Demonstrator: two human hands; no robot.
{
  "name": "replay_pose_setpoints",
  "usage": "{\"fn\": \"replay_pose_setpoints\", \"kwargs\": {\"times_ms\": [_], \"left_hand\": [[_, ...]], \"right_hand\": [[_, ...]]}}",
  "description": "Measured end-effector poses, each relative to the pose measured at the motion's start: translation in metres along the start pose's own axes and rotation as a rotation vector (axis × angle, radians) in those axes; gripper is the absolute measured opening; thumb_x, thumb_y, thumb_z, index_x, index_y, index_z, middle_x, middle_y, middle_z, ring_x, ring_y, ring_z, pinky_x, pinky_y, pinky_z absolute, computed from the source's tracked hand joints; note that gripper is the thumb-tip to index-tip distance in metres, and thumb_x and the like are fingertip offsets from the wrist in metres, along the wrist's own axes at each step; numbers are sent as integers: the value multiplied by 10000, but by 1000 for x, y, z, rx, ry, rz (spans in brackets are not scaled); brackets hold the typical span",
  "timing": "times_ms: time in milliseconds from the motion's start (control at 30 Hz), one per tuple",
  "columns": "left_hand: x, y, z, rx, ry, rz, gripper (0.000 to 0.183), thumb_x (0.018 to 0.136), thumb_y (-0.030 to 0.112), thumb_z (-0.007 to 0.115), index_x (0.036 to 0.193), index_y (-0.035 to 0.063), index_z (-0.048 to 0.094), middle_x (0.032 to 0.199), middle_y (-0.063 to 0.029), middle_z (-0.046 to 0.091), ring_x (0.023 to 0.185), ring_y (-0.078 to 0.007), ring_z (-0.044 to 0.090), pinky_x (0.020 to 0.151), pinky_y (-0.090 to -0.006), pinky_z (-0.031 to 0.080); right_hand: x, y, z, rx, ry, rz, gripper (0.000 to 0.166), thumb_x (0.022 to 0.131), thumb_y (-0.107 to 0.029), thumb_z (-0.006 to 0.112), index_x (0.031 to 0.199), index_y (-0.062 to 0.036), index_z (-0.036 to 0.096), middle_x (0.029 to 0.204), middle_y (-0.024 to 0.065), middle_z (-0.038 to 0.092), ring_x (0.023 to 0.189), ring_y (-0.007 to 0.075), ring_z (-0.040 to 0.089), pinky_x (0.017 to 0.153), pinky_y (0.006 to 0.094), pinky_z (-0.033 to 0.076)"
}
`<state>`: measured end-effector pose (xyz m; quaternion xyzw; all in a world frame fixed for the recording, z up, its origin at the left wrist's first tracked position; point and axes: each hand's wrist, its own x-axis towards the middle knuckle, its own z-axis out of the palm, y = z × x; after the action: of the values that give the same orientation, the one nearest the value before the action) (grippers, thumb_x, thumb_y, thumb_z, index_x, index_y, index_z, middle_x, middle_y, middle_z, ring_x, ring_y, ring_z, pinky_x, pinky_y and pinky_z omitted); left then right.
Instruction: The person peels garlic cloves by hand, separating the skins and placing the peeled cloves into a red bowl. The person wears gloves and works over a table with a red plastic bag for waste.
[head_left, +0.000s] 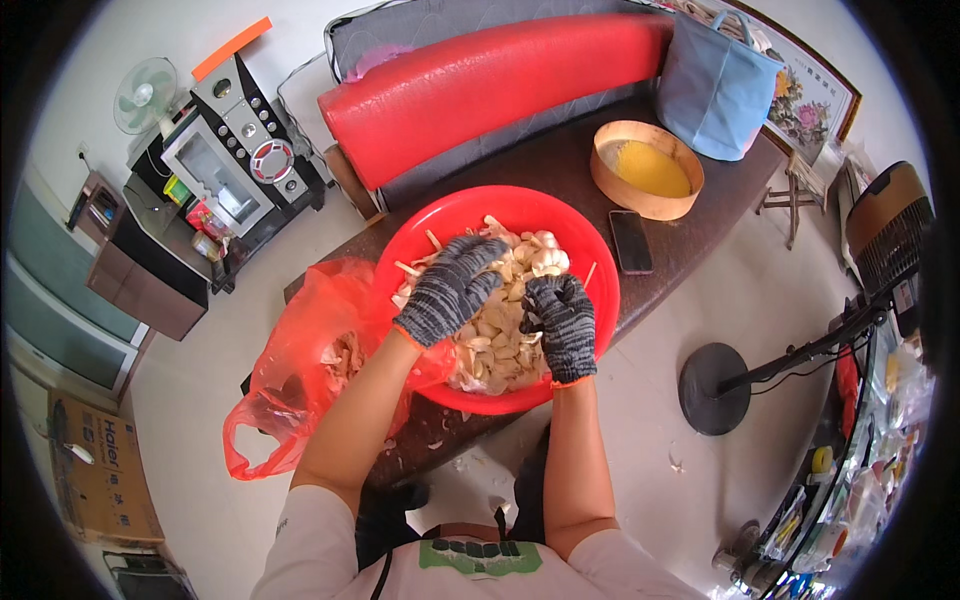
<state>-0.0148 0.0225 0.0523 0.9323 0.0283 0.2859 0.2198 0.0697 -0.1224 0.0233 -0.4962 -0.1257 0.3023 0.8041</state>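
Note:
A red plastic basin (592, 330) in front of me holds whole garlic bulbs (550, 259), loose cloves (491, 330) and papery skins. Both my hands wear grey-black knit gloves with orange cuffs. My left hand (450, 289) hovers over the basin's left half, its thumb and fingers apart and nothing visible between them. Over the right half, my right hand (561, 322) is curled; its fingers hide whether a clove is inside. Against the basin's left side lies a translucent red plastic bag (292, 360) with garlic skins (343, 360) in it.
The basin stands on a dark brown bench (555, 165). Farther right on it are a phone (631, 241), a round wooden sieve (649, 199) with yellow grains and a blue bag (716, 86). A red padded backrest (495, 82) rises behind. A black fan base (714, 388) stands on the floor at right.

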Motion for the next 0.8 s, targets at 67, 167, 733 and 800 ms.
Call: {"fn": "replay_pose_setpoints", "kwargs": {"times_ms": [67,167,733,800], "left_hand": [[0,13,6,-120,-105,-5,342,771,77,553,1109,42,523,1015,-109,570,967,-247,524,870,-343,404],[2,30,8,-218,-150,-72,272,771,55,549,1041,20,549,982,-97,579,947,-236,533,840,-318,420],[-158,0,-94,167,134,-561,178,787,27,503,953,3,565,947,-111,557,940,-241,516,844,-289,400],[-172,-13,-86,360,113,-500,182,785,32,506,956,3,562,970,-121,543,946,-247,508,839,-298,400]], "right_hand": [[-2,2,0,10,-49,0,113,812,-143,566,756,-51,531,646,15,531,501,86,481,438,215,393],[-2,1,3,86,-96,63,137,826,-188,547,788,-57,545,660,7,536,515,89,489,437,217,397],[-17,-3,6,-1462,-232,-273,480,661,-249,671,1093,-93,530,1128,214,462,952,344,517,779,375,441],[-5,18,3,-1497,-203,-247,346,682,-183,634,1007,-81,576,1046,198,508,886,331,544,742,377,449]]}}
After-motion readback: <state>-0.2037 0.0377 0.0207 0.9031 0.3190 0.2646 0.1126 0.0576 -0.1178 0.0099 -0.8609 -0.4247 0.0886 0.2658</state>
